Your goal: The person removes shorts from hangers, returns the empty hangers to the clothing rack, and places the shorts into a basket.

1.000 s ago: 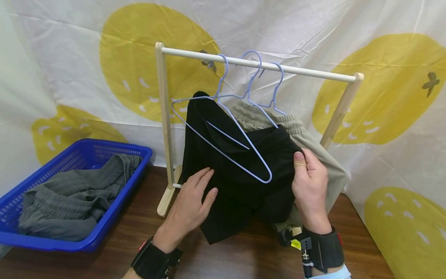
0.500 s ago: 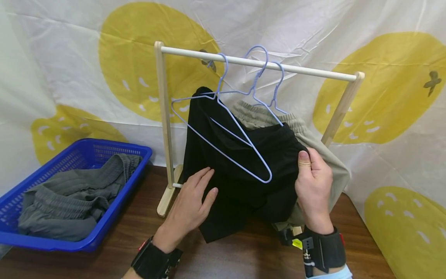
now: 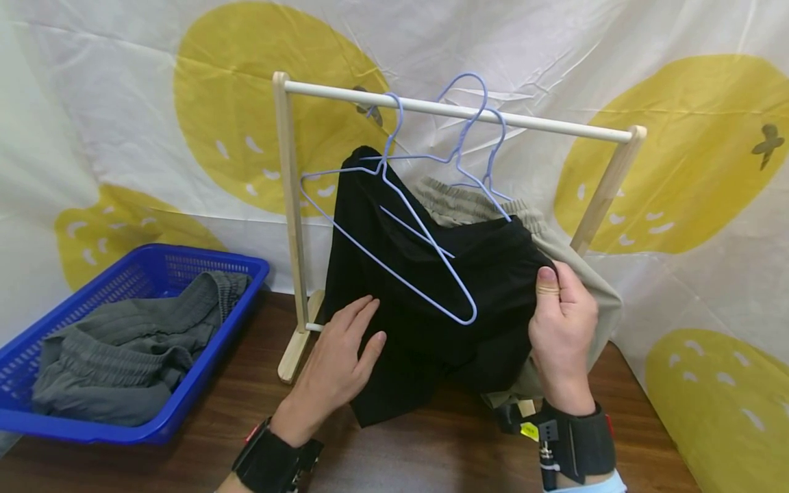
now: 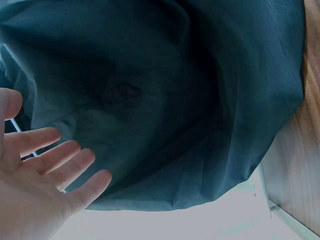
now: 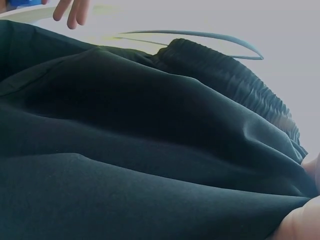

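Now, head view: black shorts point(image 3: 419, 335) at the rack's middle, before beige shorts point(image 3: 453, 204), a blue hanger point(image 3: 459, 147) inside the waist, hook arched over the rail point(image 3: 542, 123). Waistband slants from upper left to lower right; long axis runs downward, hems low and leaning left. Right hand point(image 3: 564, 335) pinches the waist's right end, thumb uppermost; left hand point(image 3: 335, 359) lies at the front, fingers extended. Left wrist view: fingers spread loosely near dark cloth, contact unclear. Right wrist view: fingertips pinch cloth; gathered waistband slopes down towards them.
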`<state>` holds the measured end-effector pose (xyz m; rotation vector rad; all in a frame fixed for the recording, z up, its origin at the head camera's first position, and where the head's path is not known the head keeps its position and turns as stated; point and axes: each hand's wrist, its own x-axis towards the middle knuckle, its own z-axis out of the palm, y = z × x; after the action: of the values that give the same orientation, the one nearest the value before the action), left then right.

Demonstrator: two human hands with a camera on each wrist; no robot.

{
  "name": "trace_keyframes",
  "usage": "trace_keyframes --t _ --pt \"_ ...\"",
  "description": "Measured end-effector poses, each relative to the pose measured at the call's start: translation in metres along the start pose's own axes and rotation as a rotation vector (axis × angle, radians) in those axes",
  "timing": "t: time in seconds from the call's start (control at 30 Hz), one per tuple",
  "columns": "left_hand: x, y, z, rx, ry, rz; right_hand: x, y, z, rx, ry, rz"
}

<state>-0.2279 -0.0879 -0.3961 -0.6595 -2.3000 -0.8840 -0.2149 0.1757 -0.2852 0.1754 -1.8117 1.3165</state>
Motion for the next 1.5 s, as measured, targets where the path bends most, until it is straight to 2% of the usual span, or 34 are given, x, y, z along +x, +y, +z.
trace_keyframes --t 0.3,0.57,0.93,1.5 --pt "-0.001 -0.001 0.0 0.006 0.005 0.007 -0.004 0.003 -0.002 0.025 0.009 0.002" --pt "-0.002 -0.001 0.0 0.009 0.001 0.006 -0.01 0.009 -0.003 -0.023 0.028 -0.02" --pt "-0.003 -0.002 0.001 0.01 -0.002 0.006 -0.02 0.02 -0.005 -0.029 0.028 -0.058" --pt "-0.002 -0.001 0.003 0.022 0.005 0.018 -0.036 0.031 -0.015 -0.03 0.011 -0.023"
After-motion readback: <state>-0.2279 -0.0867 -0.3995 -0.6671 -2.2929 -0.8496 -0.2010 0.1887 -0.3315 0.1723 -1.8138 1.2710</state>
